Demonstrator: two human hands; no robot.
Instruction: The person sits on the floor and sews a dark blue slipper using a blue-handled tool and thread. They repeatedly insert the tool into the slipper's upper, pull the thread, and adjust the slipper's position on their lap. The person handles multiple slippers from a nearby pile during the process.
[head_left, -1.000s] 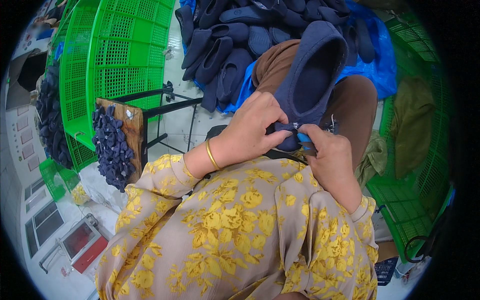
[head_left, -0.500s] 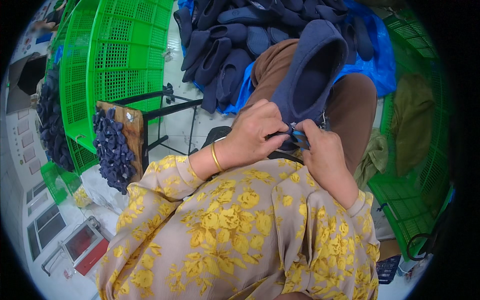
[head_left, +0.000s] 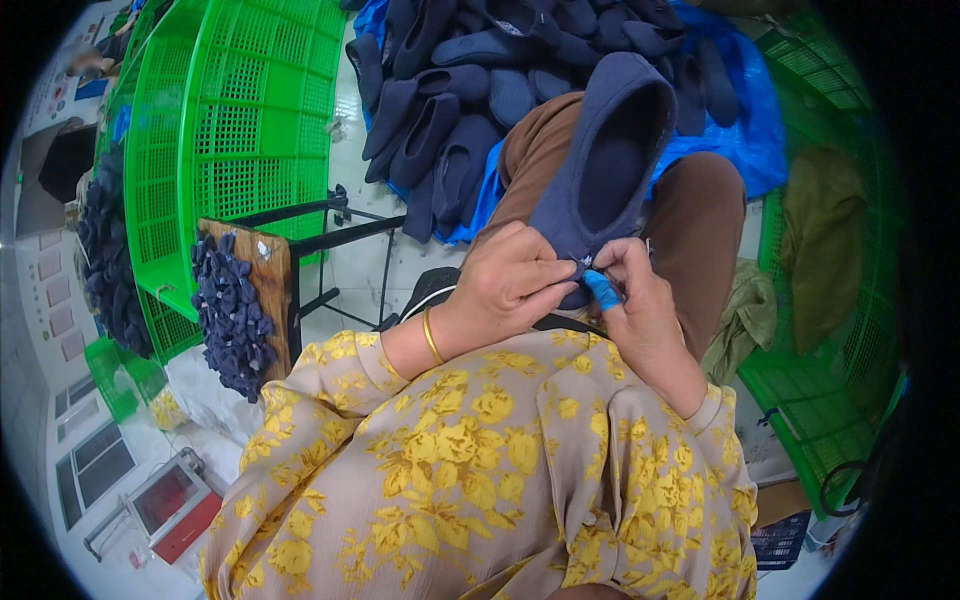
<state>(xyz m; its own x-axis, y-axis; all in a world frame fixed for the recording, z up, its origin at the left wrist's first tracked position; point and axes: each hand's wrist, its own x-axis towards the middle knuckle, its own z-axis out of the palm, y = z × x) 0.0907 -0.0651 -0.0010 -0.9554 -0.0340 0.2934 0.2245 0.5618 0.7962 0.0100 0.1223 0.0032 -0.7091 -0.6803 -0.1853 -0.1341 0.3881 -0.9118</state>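
Navy slipper, one, opening facing me: my left hand grips its near edge; my right hand, blue wrap on one digit, pinches beside it.

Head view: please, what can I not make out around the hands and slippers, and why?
Head view, held slipper: near end partly covered by left hand and right hand.
Head view, inside right hand's grip: hidden by its own fingers.
Head view, slipper pile: cut off by upper edge.
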